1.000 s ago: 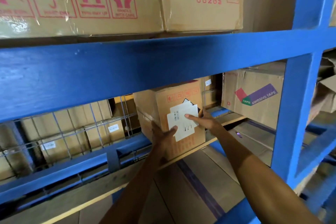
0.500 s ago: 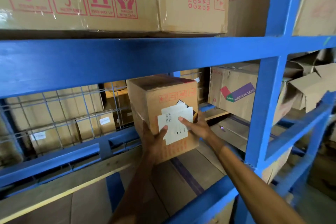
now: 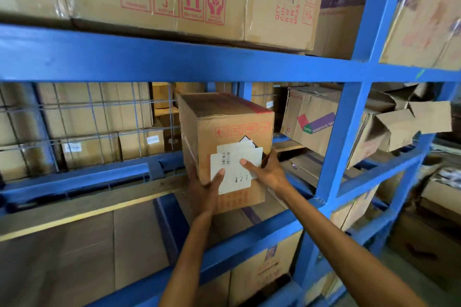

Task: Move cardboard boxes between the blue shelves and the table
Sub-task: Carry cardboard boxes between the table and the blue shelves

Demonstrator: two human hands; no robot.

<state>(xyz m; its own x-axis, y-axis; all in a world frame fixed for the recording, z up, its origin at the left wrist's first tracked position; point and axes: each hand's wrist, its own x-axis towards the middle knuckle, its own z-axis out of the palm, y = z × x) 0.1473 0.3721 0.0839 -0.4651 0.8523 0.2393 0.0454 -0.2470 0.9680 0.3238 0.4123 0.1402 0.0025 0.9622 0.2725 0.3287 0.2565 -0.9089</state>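
We hold the cardboard box (image 3: 232, 127) in the middle bay of the blue shelves (image 3: 174, 60). Our left hand (image 3: 203, 189) wraps its seven o'clock corner and our right hand (image 3: 269, 172) its four o'clock edge, thumbs on the white label (image 3: 233, 169).

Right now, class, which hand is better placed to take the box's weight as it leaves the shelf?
Probably the left. The left hand grips the box near its bottom corner, ready to slide under. The right hand sits higher on the side edge, more a steadying hold.
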